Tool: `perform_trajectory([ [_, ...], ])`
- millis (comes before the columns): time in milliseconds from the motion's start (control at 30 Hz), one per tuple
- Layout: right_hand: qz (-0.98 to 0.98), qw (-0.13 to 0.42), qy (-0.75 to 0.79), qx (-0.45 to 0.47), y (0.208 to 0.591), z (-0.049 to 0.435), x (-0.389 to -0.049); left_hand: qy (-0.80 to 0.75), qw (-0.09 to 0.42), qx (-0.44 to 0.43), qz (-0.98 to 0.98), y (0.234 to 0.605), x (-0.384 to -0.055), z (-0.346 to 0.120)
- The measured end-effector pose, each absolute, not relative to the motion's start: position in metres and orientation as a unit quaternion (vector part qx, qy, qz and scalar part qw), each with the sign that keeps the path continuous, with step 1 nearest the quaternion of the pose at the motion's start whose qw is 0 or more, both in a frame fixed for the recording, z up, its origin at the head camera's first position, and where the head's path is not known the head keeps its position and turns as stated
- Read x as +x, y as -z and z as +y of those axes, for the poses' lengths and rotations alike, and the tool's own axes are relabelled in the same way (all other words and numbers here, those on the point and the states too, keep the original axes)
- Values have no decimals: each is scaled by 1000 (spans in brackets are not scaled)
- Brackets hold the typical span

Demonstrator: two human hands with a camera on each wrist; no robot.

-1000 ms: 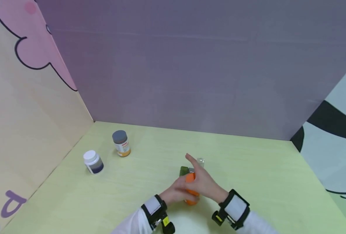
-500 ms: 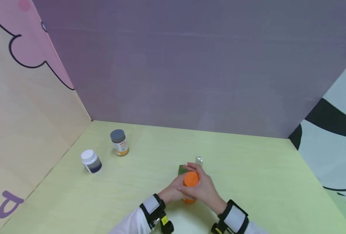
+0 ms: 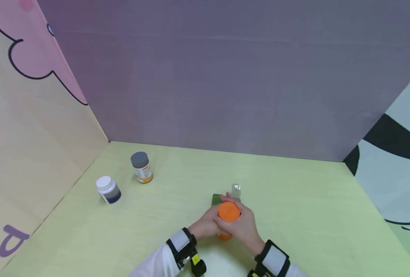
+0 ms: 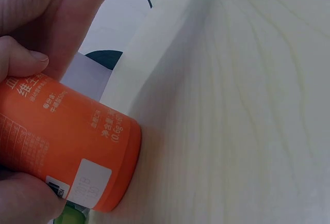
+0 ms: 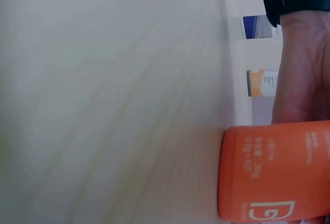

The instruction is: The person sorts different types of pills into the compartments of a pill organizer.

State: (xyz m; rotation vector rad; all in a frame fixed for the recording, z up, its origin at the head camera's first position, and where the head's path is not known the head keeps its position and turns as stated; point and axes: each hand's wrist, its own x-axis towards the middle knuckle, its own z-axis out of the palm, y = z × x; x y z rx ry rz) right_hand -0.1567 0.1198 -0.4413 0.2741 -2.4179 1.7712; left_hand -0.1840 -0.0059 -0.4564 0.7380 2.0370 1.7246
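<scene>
An orange supplement bottle [image 3: 224, 236] with white print stands upright between my hands, near the front of the table. My left hand [image 3: 204, 226] grips its body from the left; in the left wrist view, fingers [image 4: 20, 59] lie on its labelled side. Around the round orange lid [image 3: 229, 211] curl the thumb and fingers of my right hand [image 3: 244, 229]. In the right wrist view the bottle's lower part [image 5: 278, 172] shows close to the tabletop. The hands hide most of the bottle in the head view.
Just behind the hands are a green-topped item [image 3: 216, 199] and a small clear one [image 3: 236, 189], both partly covered. A white-capped bottle [image 3: 108, 190] and a grey-capped bottle [image 3: 141, 167] stand at the back left of the table [image 3: 295, 215]. Printed panels rise around it.
My right hand's raised fingers have come down and wrapped round the lid, which now shows its top. The left hand stays on the bottle. The other bottles have not moved.
</scene>
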Motion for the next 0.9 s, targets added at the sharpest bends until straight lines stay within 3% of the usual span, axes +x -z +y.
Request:
perform_trajectory([
  [133,-790,33,-595,142,442,127,-163,-611,200,269,717,456,-186,-8],
  [500,-752,-129,-558,326,438,155,-185,-615,243,355,661,457,-190,-11],
  [733,-712,-142,-587,358,436,171,-186,-619,238,285,692,456,-187,-10],
  [900,-730,-128,-606,288,436,184,-186,-609,237,264,710,455,-186,-13],
])
